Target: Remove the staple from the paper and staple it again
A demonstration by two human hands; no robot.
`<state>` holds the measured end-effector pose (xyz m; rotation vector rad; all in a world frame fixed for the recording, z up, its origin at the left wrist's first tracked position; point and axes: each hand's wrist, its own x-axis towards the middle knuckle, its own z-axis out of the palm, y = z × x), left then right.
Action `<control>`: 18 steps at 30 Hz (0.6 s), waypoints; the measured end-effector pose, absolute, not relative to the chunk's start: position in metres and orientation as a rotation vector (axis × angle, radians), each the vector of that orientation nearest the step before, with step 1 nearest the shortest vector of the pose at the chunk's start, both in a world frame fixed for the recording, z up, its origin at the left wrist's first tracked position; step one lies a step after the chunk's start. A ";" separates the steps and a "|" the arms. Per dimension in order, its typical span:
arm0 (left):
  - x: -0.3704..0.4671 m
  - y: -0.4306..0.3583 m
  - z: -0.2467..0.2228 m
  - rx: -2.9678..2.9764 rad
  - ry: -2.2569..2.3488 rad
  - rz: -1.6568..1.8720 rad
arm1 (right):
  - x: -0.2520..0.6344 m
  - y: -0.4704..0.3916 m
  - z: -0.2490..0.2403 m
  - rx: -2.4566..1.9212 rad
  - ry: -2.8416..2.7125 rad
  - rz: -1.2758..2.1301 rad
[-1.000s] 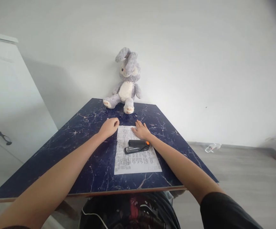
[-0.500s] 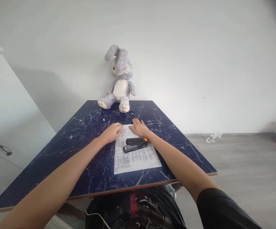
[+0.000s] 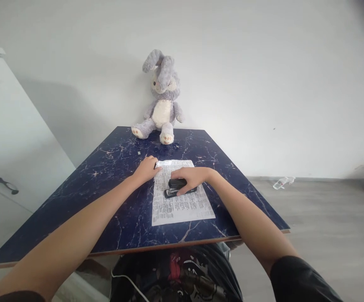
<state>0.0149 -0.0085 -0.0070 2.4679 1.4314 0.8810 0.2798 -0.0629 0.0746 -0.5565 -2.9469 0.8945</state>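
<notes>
A printed sheet of paper [image 3: 184,209] lies on the dark blue marbled table [image 3: 119,201]. On the sheet is a black stapler [image 3: 177,183], and my right hand [image 3: 190,177] is wrapped over it from the right, thumb on the near side. My left hand [image 3: 147,168] is at the sheet's upper left corner with its fingers closed together. A small dark item shows beside the left fingertips, too small to name; what those fingers hold is partly hidden.
A grey plush rabbit [image 3: 163,111] sits at the table's far edge against the wall. To the left stands a white cabinet [image 3: 14,134] with a dark handle. A clear plastic item [image 3: 283,182] lies on the floor at the right.
My right hand has moved from the sheet's top edge down onto the stapler and closed on it. My left hand has stayed by the upper left corner, its fingers drawn in. The view has shifted slightly.
</notes>
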 end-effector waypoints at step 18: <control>0.026 -0.026 0.017 1.608 0.990 1.220 | 0.419 0.005 0.036 -1.054 -1.209 1.444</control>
